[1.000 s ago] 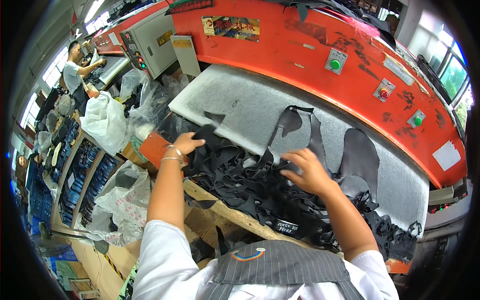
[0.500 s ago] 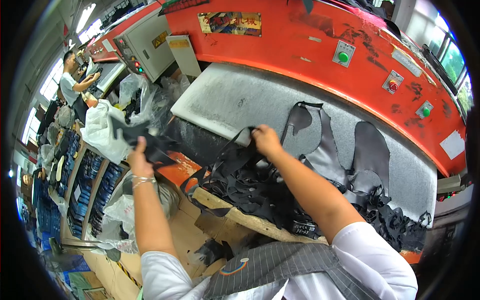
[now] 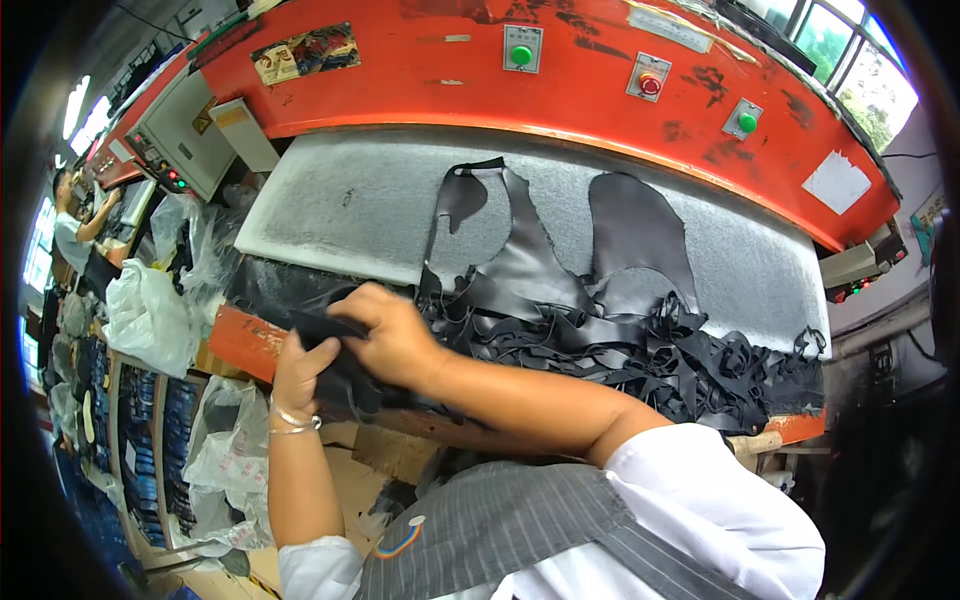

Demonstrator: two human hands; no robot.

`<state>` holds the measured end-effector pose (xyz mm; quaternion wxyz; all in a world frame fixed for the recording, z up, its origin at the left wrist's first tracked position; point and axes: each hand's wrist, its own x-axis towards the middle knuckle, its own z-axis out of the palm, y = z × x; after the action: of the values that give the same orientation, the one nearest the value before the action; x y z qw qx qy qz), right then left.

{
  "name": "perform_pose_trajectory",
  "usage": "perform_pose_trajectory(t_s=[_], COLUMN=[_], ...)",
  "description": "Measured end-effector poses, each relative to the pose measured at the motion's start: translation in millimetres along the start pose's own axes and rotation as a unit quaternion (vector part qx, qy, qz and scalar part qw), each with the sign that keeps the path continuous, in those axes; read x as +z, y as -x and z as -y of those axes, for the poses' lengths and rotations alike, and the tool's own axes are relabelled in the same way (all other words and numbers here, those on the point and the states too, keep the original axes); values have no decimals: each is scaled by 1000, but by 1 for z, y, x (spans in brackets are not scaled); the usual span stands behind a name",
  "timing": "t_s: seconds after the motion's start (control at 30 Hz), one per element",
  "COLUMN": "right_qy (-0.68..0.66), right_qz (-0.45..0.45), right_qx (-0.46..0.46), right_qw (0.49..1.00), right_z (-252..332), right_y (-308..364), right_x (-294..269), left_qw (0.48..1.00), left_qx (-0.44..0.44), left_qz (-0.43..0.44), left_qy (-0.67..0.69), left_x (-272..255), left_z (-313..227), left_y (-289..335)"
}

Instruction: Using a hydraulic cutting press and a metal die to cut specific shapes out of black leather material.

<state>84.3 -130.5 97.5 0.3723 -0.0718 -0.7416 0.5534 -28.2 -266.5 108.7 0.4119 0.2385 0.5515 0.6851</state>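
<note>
Hands have come together since half a second ago, when the left was out to the side with dark scraps and the right was over the heap; the view has also swung, so the press sits further left. Left hand (image 3: 296, 380): thumb and fingers closed on a bunch of black offcuts (image 3: 352, 388), which hangs just beside the orange-red plate (image 3: 245, 342), off the bed's front left. Right hand (image 3: 388, 335): fingers bent over the same bunch, partly open; blurred, cannot tell whether they grip. Counts: two green push buttons (image 3: 521, 55), one red push button (image 3: 650, 84), two large leather-like remnants (image 3: 640, 225) with curved cut edges; the tangled heap of strips (image 3: 690, 360) is too knotted to count. Remnants lie on the grey-white cutting bed (image 3: 340, 190), their lower ends running into the heap along its front edge. Bed surface scuffed, speckled; above it the red press beam (image 3: 400, 90), paint stained dark. Room: a grey control cabinet (image 3: 185, 135) at far left, a white plastic bag (image 3: 152, 318) before it, one co-worker (image 3: 75, 232) beyond, window (image 3: 850, 60) top right.
</note>
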Motion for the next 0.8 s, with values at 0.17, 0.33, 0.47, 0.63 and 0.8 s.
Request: perform_pose_trajectory(t_s=[0.17,0.33,0.47,0.63,0.8], right_qy=[134,159,219,191,90], right_qz=[-35,-13,97,295,460], right_qx=[50,122,107,-40,-49], right_qw=[989,980,965,935,882], right_z=[5,17,25,32,34], right_y=[19,97,154,170,216], right_x=[-118,-186,-188,-153,-97], left_qw=[983,941,917,885,747], left_qx=[130,205,243,203,128], left_qz=[-130,-231,-293,-387,-597], left_qy=[21,137,120,160,264], left_x=[9,-60,-39,-46,-17], left_z=[-48,-99,-94,-6,133], left_y=[-6,56,91,191,378])
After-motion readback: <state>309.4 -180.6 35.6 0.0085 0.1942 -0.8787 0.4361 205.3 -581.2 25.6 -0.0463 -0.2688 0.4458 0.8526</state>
